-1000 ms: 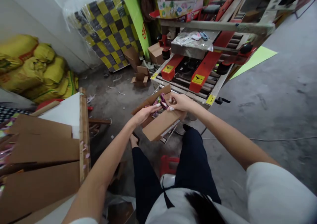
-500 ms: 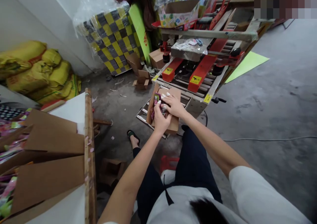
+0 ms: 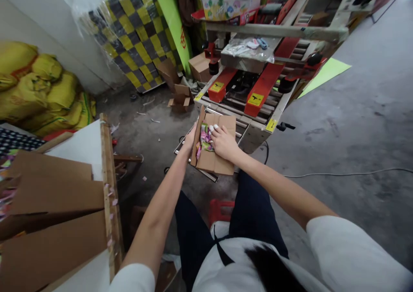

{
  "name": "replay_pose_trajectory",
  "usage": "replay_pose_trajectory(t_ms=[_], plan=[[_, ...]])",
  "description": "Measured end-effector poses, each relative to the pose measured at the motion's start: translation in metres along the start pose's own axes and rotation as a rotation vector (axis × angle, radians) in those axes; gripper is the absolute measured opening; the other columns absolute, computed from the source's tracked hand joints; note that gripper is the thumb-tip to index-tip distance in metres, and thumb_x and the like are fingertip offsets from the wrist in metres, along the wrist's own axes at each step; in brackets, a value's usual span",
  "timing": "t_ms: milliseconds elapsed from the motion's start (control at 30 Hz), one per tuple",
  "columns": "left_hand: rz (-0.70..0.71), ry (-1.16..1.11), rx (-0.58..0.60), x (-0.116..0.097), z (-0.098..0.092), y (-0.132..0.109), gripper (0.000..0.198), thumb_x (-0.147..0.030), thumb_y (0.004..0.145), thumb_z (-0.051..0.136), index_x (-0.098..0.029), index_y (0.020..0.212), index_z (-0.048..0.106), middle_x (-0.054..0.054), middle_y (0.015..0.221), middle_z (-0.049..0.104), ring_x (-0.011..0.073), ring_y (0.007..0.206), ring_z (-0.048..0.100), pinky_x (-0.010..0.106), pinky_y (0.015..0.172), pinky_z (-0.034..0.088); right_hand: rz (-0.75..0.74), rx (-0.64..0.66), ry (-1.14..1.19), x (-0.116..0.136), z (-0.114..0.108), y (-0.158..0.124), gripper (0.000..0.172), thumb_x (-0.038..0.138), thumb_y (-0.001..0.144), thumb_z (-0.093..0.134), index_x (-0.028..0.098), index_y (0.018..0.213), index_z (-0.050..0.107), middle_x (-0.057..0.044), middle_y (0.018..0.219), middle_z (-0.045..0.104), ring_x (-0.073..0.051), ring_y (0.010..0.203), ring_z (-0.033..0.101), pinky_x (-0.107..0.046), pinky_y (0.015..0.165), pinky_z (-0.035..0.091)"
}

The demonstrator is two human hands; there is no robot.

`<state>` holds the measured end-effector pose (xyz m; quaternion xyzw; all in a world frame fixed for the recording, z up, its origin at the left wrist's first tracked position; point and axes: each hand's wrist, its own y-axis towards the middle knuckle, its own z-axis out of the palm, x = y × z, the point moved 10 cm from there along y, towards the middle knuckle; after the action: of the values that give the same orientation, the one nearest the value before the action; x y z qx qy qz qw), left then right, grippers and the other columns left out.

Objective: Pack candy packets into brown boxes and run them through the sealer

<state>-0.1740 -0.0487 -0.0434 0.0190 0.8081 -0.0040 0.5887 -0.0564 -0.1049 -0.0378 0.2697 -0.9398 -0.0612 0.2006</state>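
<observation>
Head view: an open cardboard carton [image 3: 222, 166] rests on the rollers [image 3: 241, 126] at the near end of the red-belted machine [image 3: 266, 83], so its weight is probably borne from below rather than by the arms. Its flaps stand spread, leaving the purple and green wrapped packets [image 3: 205, 138] inside exposed along the left half.

The left hand [image 3: 191, 138] is set against the carton's left wall, seemingly bracing it; its fingers are partly hidden, so I cannot tell how narrow that grip is. The right hand [image 3: 225, 143] lies palm down across the right flap, its white-covered fingertips [image 3: 216, 127] reaching onto the packets, apparently weighing down both; whether it pinches a packet underneath cannot be told.

To the left, larger cartons [image 3: 56, 193] stand on a white surface [image 3: 77, 148] edged with wood, near the person's side, presumably for easy reach. Yellow sacks [image 3: 48, 94] are piled farther left.
</observation>
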Motion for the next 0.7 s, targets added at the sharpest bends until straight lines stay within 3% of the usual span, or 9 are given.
replay_pose_trajectory(t_ms=[100, 233, 333, 433, 500, 567, 700], plan=[[0.044, 0.085, 0.047, 0.011, 0.025, 0.002, 0.057, -0.05, 0.106, 0.029, -0.012, 0.131, 0.064, 0.012, 0.141, 0.065, 0.0251, 0.142, 0.052, 0.043, 0.121, 0.041, 0.003, -0.067, 0.061, -0.002, -0.006, -0.002, 0.043, 0.021, 0.1, 0.039, 0.002, 0.127, 0.067, -0.022, 0.144, 0.059, -0.036, 0.146, 0.041, -0.057, 0.125, 0.025], [0.244, 0.355, 0.13, -0.005, 0.046, -0.01, 0.055, -0.04, 0.105, 0.037, -0.015, 0.152, 0.047, 0.012, 0.168, 0.032, 0.0204, 0.158, 0.023, 0.039, 0.13, 0.017, 0.124, -0.272, 0.331, -0.025, -0.021, -0.017, 0.044, 0.02, 0.1, 0.031, 0.014, 0.106, 0.074, -0.015, 0.121, 0.072, -0.027, 0.132, 0.056, -0.047, 0.123, 0.033], [0.333, 0.609, 0.131, -0.012, 0.058, -0.022, 0.057, -0.039, 0.104, 0.036, -0.015, 0.155, 0.044, 0.014, 0.17, 0.026, 0.0275, 0.159, 0.022, 0.048, 0.13, 0.018, 0.277, -0.506, 0.485, -0.05, -0.034, -0.034, 0.045, 0.024, 0.102, 0.025, 0.017, 0.104, 0.069, -0.014, 0.114, 0.07, -0.024, 0.116, 0.063, -0.039, 0.108, 0.047], [0.29, 0.784, 0.046, -0.009, 0.061, -0.027, 0.057, -0.034, 0.101, 0.041, -0.019, 0.155, 0.045, 0.012, 0.171, 0.023, 0.0379, 0.158, 0.02, 0.062, 0.126, 0.024, 0.406, -0.627, 0.485, -0.061, -0.038, -0.044, 0.04, 0.023, 0.099, 0.028, 0.016, 0.119, 0.062, -0.017, 0.118, 0.066, -0.026, 0.118, 0.06, -0.041, 0.106, 0.048], [0.267, 0.834, 0.032, -0.007, 0.061, -0.026, 0.057, -0.032, 0.1, 0.044, -0.02, 0.155, 0.046, 0.012, 0.171, 0.023, 0.0412, 0.157, 0.019, 0.066, 0.123, 0.026, 0.387, -0.587, 0.451, -0.051, -0.035, -0.045, 0.044, 0.022, 0.098, 0.03, 0.016, 0.132, 0.056, -0.018, 0.131, 0.061, -0.028, 0.132, 0.053, -0.046, 0.113, 0.043], [0.279, 0.807, 0.098, -0.006, 0.062, -0.022, 0.056, -0.03, 0.099, 0.044, -0.018, 0.154, 0.048, 0.013, 0.171, 0.023, 0.0389, 0.158, 0.019, 0.064, 0.124, 0.025, 0.276, -0.452, 0.376, -0.026, -0.026, -0.047, 0.051, 0.03, 0.098, 0.037, 0.012, 0.144, 0.048, -0.021, 0.148, 0.052, -0.033, 0.146, 0.041, -0.053, 0.121, 0.034], [0.287, 0.589, 0.318, -0.001, 0.059, -0.008, 0.056, -0.03, 0.099, 0.045, -0.018, 0.155, 0.045, 0.012, 0.172, 0.019, 0.0276, 0.16, 0.018, 0.048, 0.13, 0.017, 0.061, -0.197, 0.204, 0.027, -0.005, -0.069, 0.107, 0.065, 0.082, 0.065, -0.001, 0.157, 0.027, -0.03, 0.165, 0.025, -0.045, 0.156, 0.02, -0.062, 0.126, 0.018]])
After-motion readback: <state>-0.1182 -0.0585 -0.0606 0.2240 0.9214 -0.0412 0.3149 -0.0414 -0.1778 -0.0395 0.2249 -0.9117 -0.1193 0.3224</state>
